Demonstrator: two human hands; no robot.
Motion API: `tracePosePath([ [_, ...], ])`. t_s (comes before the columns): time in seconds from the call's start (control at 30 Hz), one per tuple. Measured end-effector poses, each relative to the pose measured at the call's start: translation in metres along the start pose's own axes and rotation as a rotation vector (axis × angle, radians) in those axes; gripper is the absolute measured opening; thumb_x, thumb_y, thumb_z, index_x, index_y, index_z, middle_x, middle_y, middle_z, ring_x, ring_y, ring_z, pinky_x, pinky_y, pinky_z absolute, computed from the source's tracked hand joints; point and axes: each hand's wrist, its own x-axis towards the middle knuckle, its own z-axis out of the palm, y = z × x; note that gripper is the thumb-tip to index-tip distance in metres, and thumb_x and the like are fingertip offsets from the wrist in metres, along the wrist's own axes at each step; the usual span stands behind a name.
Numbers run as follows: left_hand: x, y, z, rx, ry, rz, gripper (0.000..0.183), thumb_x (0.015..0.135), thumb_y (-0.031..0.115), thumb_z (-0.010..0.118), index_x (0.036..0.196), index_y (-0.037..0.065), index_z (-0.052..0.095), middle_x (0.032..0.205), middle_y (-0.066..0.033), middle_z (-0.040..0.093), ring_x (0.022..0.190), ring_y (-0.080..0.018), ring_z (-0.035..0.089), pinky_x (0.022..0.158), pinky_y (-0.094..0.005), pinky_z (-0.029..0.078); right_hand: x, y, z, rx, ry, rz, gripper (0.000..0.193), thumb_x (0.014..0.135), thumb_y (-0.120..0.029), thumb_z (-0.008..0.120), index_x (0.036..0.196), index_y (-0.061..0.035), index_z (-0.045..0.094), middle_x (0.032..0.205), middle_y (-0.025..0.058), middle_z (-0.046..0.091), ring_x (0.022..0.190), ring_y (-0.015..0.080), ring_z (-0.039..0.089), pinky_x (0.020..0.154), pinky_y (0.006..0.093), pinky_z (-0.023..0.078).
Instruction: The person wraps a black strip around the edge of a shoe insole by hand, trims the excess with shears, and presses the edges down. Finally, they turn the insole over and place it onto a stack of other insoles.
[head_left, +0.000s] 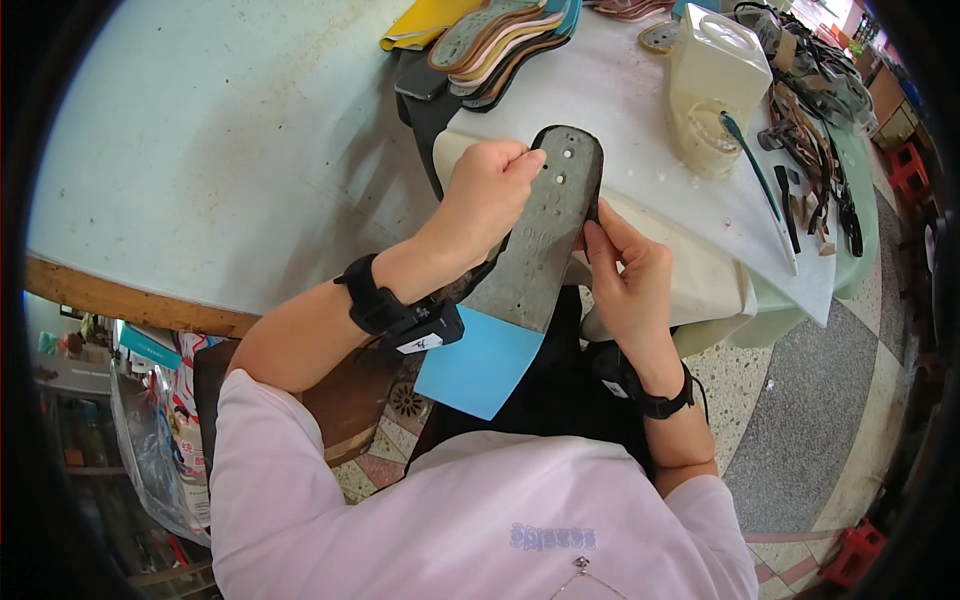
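In front of my body a grey shoe insole board (548,225) with small holes near its far end is held up, tilted, with black material along its edges. From its near end hangs a light blue sheet (482,365). My left hand (490,190) is closed, thumb and fingers pinching the black edge at the insole's upper left. On the other side, my right hand (630,268) pinches the black edge at the right with thumb and forefinger. The insole hides part of my left fingers.
Layered insoles (500,48) lie stacked on the table's far side, with a phone (420,75) beside them. A cut-open plastic jug (712,95), a brush (752,165) and dark straps (815,160) lie to the right. Red stools (908,172) stand on the floor.
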Motion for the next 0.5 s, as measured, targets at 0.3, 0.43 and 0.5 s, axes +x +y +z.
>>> tracePosePath([
  [0.3, 0.0, -0.009, 0.014, -0.105, 0.103, 0.035, 0.039, 0.091, 0.017, 0.05, 0.058, 0.005, 0.035, 0.054, 0.007, 0.028, 0.052, -0.0039, 0.025, 0.044, -0.0269, 0.022, -0.012, -0.003, 0.001, -0.084, -0.003, -0.069, 0.043, 0.085, 0.005, 0.047, 0.128, -0.0007, 0.046, 0.06, 0.0145, 0.046, 0.05, 0.016, 0.043, 0.052, 0.0249, 0.041],
  [0.43, -0.002, -0.004, 0.011, -0.068, 0.002, -0.002, 0.024, 0.094, 0.017, 0.048, 0.075, 0.005, 0.055, 0.067, 0.0057, 0.05, 0.056, -0.0003, 0.041, 0.048, -0.0194, 0.034, -0.015, 0.0, 0.001, -0.045, -0.007, -0.032, 0.043, 0.086, 0.004, 0.045, 0.129, 0.0028, 0.043, 0.061, 0.0149, 0.046, 0.051, 0.0161, 0.043, 0.053, 0.0245, 0.041],
  [0.5, -0.002, -0.006, 0.014, -0.015, 0.072, 0.083, 0.024, 0.094, 0.017, 0.049, 0.073, 0.006, 0.054, 0.065, 0.0077, 0.047, 0.055, 0.0008, 0.036, 0.047, -0.0187, 0.03, -0.015, -0.007, -0.002, 0.057, -0.047, 0.084, 0.042, 0.087, 0.004, 0.044, 0.129, 0.0048, 0.042, 0.062, 0.0154, 0.047, 0.052, 0.0158, 0.045, 0.054, 0.0235, 0.04],
])
